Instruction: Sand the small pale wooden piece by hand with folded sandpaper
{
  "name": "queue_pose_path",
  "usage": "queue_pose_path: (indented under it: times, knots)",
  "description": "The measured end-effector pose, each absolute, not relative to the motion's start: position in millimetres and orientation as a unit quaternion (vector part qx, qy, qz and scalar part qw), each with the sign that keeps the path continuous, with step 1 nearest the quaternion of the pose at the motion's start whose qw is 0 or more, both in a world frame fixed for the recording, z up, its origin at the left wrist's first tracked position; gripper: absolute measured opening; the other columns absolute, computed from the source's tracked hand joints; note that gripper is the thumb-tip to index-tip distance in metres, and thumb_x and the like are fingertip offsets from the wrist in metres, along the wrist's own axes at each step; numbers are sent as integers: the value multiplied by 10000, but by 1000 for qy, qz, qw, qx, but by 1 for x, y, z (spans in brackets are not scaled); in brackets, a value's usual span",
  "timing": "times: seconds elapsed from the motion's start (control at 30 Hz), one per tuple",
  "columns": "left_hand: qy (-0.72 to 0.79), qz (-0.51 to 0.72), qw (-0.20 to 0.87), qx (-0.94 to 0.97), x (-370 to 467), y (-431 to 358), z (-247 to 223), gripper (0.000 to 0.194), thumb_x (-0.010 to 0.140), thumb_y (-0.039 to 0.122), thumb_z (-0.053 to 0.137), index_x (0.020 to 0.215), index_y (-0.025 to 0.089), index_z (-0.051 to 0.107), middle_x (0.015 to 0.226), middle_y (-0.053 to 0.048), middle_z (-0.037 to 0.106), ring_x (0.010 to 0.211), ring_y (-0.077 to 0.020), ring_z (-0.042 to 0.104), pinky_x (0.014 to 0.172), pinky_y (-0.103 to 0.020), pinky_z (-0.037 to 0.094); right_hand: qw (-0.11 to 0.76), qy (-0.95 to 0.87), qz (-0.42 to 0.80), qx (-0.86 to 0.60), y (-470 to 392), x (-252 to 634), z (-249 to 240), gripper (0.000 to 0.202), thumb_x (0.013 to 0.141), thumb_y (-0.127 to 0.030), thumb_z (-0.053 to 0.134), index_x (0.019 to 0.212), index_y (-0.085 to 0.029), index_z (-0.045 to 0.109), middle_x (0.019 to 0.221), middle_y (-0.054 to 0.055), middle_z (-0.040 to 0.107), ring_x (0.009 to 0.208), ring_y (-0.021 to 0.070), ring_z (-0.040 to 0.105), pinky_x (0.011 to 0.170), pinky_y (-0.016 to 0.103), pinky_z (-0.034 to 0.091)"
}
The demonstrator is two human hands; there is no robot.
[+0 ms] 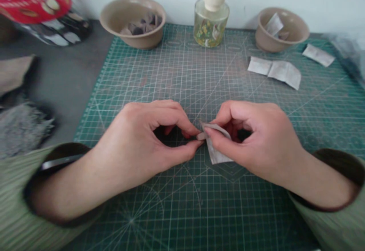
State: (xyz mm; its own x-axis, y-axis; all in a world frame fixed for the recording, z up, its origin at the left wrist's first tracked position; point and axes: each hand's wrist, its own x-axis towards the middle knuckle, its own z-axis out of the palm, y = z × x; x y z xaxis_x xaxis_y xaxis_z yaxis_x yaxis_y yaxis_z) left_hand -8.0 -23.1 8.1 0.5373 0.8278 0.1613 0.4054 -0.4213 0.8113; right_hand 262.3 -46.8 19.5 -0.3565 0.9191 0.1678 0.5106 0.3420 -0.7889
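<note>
Near the middle of the green cutting mat [176, 205], my two hands meet at a small whitish paper sachet [216, 153]. My right hand [252, 137] is closed, with the sachet pinched between thumb and forefinger. Its lower part hangs out below the thumb and its upper edge is bent up. My left hand [148, 137] is closed in a pinch on a small pale grey-brown piece [202, 136] at the sachet's left edge. Whether that piece is part of the sachet or comes out of it, I cannot tell.
A brown bowl [107, 21] of dark chunks, a glass diffuser bottle [211, 23] and another bowl [261, 34] with packets stand along the wall. Joined white sachets [282, 72] and a single sachet [318, 54] lie at right. Grey fibrous cloth [23, 127] and a red-labelled container [37, 0] are left.
</note>
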Motion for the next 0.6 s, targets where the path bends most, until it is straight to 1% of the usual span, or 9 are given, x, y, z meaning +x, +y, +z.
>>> queue_pose_path:
  times: [0.1,0.27,0.33,0.43,0.5,0.57,0.6]
  knots:
    - [389,280,369,796,-9,-23,8,95,1071,260,970,992,310,957,996,41,914,828,-157,810,746,-315,576,315,-757,314,-478,-47,263,19,246,1076,-193,863,867,-249,747,729,-69,725,565,115,610,690,331,519]
    - [392,282,365,796,-10,-23,7,98,1084,286,993,995,302,953,991,39,905,816,-154,794,726,-321,561,291,-765,298,-491,-45,265,17,223,1028,-140,859,852,-237,764,714,-66,726,574,113,612,671,322,484]
    - [389,281,362,799,-9,-23,7,92,1094,294,993,1009,305,959,1001,31,912,818,-160,802,723,-321,571,293,-757,294,-504,-44,266,17,234,1034,-152,869,844,-243,766,692,-69,724,559,115,602,656,327,473]
    - [376,290,356,805,-8,-22,5,66,1095,307,1004,1038,314,972,1027,14,932,840,-182,832,750,-326,619,318,-727,293,-533,-44,267,19,243,1074,-237,895,860,-259,782,677,-64,740,553,132,605,641,343,476]
    - [372,297,353,805,-8,-22,3,44,1079,299,1012,1063,328,983,1062,11,960,889,-202,870,809,-333,670,333,-712,294,-544,-44,268,19,222,1089,-281,902,891,-267,804,685,-57,762,559,145,612,626,355,471]
    - [380,298,355,801,-9,-23,2,71,1059,290,1016,1098,345,993,1100,18,992,931,-220,907,863,-342,714,344,-703,296,-548,-45,269,19,215,1105,-301,902,911,-272,813,689,-52,774,563,154,619,611,361,459]
    - [385,297,356,798,-9,-24,1,85,1054,290,1015,1112,349,996,1098,20,1001,926,-225,917,863,-344,723,348,-700,295,-549,-45,269,18,224,1114,-307,900,913,-273,809,689,-51,774,564,156,619,605,363,453]
